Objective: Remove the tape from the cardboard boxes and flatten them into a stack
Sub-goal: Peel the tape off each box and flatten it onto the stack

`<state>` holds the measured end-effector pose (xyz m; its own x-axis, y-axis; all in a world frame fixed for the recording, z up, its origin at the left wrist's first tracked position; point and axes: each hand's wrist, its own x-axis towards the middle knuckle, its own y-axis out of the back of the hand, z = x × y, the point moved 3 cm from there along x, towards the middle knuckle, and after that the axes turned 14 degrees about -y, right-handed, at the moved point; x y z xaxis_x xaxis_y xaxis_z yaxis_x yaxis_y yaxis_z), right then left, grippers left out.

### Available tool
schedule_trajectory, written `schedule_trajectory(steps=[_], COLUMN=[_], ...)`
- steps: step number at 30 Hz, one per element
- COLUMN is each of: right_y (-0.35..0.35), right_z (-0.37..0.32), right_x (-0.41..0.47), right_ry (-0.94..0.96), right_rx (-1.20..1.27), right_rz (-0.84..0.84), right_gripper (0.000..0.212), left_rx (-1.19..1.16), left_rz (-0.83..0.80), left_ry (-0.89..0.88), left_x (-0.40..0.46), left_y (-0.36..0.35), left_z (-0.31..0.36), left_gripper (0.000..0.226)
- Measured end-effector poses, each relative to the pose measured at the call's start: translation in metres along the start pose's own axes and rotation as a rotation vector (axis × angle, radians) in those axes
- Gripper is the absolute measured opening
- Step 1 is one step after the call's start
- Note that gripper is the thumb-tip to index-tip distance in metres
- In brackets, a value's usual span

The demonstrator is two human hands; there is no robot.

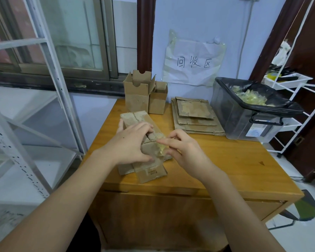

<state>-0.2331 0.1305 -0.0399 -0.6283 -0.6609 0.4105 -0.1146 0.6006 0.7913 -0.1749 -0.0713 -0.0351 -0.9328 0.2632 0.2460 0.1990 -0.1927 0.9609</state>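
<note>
Nearest the camera, two bare forearms reach in over the front edge of the wooden surface. The left hand curls over a long cardboard box lying on its side, fingers hooked into the split seam on top and thumb pressed against the near face. The right hand pinches a crumpled strip of yellowish clear tape between thumb and forefinger at the box's edge, the other fingers loosely curled. The box is worn brown corrugated board, scuffed pale where the paper has torn away, with a loose flap lying toward the viewer.

Farther back stand two upright open boxes, flaps raised, touching each other. To their right lies a stack of flattened cardboard, rough and peeled on top. Beside it sits a clear plastic bin lined with a black bag, holding wads of tape. A creased paper sign hangs on the wall behind.
</note>
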Motion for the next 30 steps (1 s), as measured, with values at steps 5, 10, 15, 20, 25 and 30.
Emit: schedule_trajectory(steps=[5, 10, 15, 20, 25, 30], right_y=[-0.004, -0.008, -0.004, 0.002, 0.011, 0.012], right_z=[-0.004, -0.004, 0.003, 0.009, 0.011, 0.020], right_x=[0.007, 0.006, -0.002, -0.011, -0.017, -0.021], right_ry=[0.017, -0.018, -0.110, -0.094, -0.152, -0.256], right_rx=[-0.044, 0.063, 0.214, 0.243, 0.185, 0.257], right_rz=[0.062, 0.200, 0.290, 0.280, 0.222, 0.221], right_gripper=[0.030, 0.016, 0.019, 0.025, 0.022, 0.033], left_rx=[0.064, 0.093, 0.054, -0.006, -0.088, 0.072], left_rz=[0.023, 0.078, 0.082, 0.065, 0.042, 0.021], left_ry=[0.039, 0.037, -0.046, -0.149, -0.228, -0.171], left_x=[0.003, 0.001, -0.003, -0.006, -0.002, 0.012], left_y=[-0.008, -0.013, -0.012, -0.011, -0.012, -0.006], left_z=[0.015, 0.011, 0.007, 0.009, 0.016, 0.021], left_gripper=[0.107, 0.103, 0.099, 0.095, 0.091, 0.093])
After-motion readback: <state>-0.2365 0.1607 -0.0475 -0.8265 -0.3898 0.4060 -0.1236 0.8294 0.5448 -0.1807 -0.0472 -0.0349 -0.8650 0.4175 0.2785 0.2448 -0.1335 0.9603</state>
